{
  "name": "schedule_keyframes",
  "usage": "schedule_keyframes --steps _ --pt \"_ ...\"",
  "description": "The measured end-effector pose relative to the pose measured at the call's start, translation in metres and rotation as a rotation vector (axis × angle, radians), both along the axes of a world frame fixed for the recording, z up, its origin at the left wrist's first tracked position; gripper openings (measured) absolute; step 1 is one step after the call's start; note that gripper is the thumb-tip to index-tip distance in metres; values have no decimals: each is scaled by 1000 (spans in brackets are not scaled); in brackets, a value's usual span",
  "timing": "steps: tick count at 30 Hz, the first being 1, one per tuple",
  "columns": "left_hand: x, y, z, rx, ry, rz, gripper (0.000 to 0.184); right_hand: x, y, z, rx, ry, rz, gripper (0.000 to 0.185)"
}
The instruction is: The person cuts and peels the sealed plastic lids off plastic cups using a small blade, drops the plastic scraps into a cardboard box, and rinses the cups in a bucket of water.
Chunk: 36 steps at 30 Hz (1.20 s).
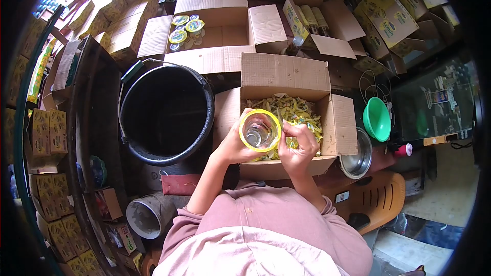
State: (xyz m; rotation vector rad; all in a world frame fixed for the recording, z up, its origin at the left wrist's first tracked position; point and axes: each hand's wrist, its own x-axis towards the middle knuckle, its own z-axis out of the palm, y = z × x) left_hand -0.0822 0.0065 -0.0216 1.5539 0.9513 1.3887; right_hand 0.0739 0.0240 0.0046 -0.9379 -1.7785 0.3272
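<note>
In front of my chest, my left hand (pixel 232 140) is wrapped around a clear plastic jar (pixel 255 137) with a yellow rim. The jar's mouth faces up toward me, and nothing shows inside. Close against the jar's right side, my right hand (pixel 298 148) is closed in a pinch. A thin greyish edge shows between its fingertips and the rim; I cannot make out what it is. Below both hands stands an open cardboard box (pixel 286 74) holding many small yellow-green wrapped packets (pixel 302 112).
Left of the box stands a large black bucket (pixel 204 117). Behind is an open carton (pixel 209 2) with several yellow-lidded jars (pixel 194 25). A green bowl (pixel 377 119) and a metal bowl (pixel 356 158) sit at right, near an orange chair (pixel 381 194). Stacked yellow cartons (pixel 388 18) surround the workplace.
</note>
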Motion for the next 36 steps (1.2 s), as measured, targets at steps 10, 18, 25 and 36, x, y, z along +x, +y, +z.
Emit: schedule_keyframes --steps 10,18,25,36 --pt "-7 1 2 15 84 -3 48 -1 0 -2 29 -37 10 32" --pt "-11 1 -3 -65 29 -78 53 -2 0 -3 19 -42 15 33" --pt "-13 0 -1 -85 -14 -172 56 -3 -1 -5 12 -61 11 31" --pt "0 -3 -2 -221 -261 -45 76 -1 -2 1 -69 74 -16 19"
